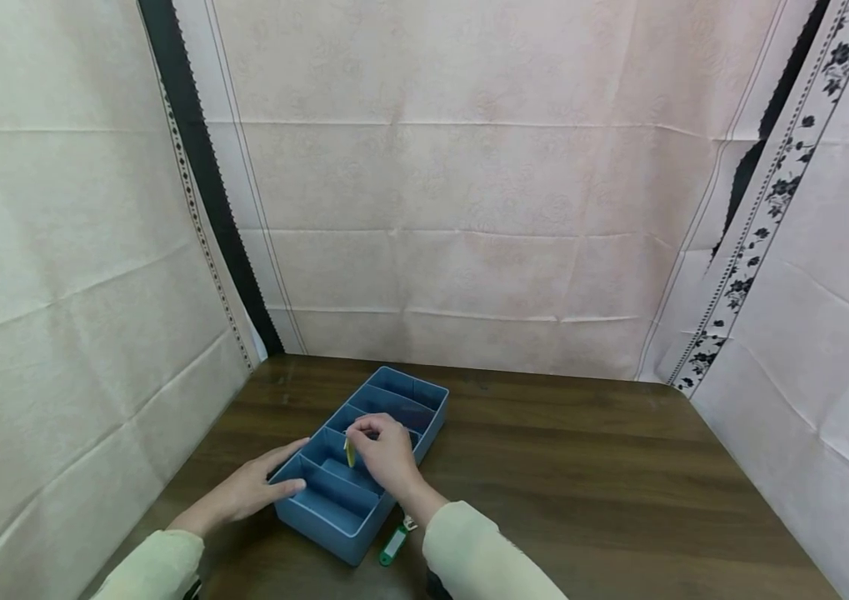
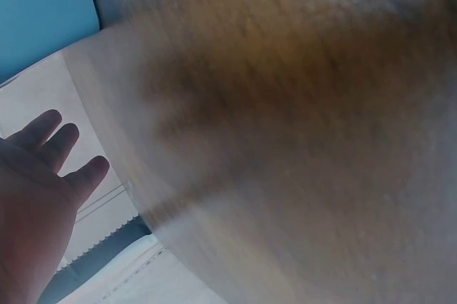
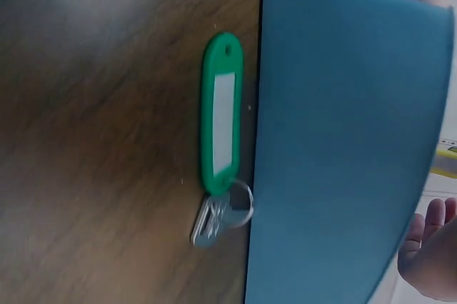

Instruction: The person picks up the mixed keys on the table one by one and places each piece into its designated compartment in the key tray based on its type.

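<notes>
A blue divided box [image 1: 364, 558] sits at an angle on the table. My left hand [image 1: 255, 487] rests at its near left corner, the thumb on the rim and the fingers stretched along the left side. In the left wrist view the fingers of the left hand [image 2: 43, 175] look straight. Over a middle compartment, my right hand [image 1: 382, 450] pinches a small yellow key tag [image 1: 351, 454] that hangs down from the fingertips. The right wrist view catches only part of the yellow tag [image 3: 446, 165], beyond the box wall [image 3: 343, 140].
A green key tag [image 3: 223, 118] with a white label lies on the brown table [image 1: 581, 483], right beside the box, with a key [image 3: 211, 220] on its ring. Pale cloth [image 1: 469, 167] hangs behind and on both sides of the table.
</notes>
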The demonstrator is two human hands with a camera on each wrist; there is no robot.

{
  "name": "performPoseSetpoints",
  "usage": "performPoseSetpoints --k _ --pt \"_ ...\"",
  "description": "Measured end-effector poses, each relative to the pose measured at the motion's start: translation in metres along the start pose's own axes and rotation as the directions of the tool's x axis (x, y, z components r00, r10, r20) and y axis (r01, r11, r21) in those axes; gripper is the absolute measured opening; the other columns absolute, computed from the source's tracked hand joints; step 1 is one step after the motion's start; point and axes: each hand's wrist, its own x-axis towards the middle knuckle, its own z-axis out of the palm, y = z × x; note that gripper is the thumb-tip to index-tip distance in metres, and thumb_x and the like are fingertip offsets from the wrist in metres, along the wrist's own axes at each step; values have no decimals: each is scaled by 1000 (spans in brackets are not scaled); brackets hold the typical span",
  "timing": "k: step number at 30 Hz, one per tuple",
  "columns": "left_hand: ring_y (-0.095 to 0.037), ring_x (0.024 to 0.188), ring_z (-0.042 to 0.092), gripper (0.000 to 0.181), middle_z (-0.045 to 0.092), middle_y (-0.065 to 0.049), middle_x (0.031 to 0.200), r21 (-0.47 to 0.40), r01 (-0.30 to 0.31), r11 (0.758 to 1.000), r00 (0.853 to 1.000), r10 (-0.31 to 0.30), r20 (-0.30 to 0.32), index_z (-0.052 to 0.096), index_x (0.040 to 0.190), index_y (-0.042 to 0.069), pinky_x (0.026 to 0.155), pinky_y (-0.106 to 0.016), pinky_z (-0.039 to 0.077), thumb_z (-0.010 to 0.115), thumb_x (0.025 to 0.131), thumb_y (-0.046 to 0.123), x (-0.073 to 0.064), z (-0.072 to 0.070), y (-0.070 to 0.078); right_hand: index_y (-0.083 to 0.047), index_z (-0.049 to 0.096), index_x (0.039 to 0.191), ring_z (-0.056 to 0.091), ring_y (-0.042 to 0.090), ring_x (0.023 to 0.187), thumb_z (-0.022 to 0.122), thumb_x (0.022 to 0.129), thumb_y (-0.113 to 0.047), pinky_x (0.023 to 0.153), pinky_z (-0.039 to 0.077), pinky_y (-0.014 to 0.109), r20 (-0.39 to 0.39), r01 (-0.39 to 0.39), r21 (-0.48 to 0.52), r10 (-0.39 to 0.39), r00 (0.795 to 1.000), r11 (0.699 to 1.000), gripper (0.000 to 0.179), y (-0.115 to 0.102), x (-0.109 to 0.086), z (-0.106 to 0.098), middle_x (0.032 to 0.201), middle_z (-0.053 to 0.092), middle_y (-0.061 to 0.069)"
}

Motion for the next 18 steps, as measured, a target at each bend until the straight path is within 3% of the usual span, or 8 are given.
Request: performPoseSetpoints --k 8,14,18 --pt "-50 139 31 72 34 -21 156 -4 10 1000 1000 -10 1 33 156 25 103 -74 27 62 95 49 -1 0 2 -20 77 94 57 10 97 67 96 -33 88 51 33 21 -61 -20 62 998 998 16 0 3 15 102 62 -13" --pt "-49 139 32 70 36 -20 155 -6 1 1000 1000 -1 -7 34 156 25 103 -73 27 63 96 47 -2 -1 3 -18 74 113 58 12 101 65 98 -29 90 52 37 68 -65 -35 67 995 997 21 -2 3 18 108 62 -10" --pt "-49 139 32 70 35 -20 155 -9 7 1000 1000 -7 -5 34 156 25 103 -73 27 63 96 47 -2 -1 3 -17 73 117 58 13 103 64 99 -28 90 52 36 68 -55 -29 57 996 998 23 0 2 15 112 63 -8"
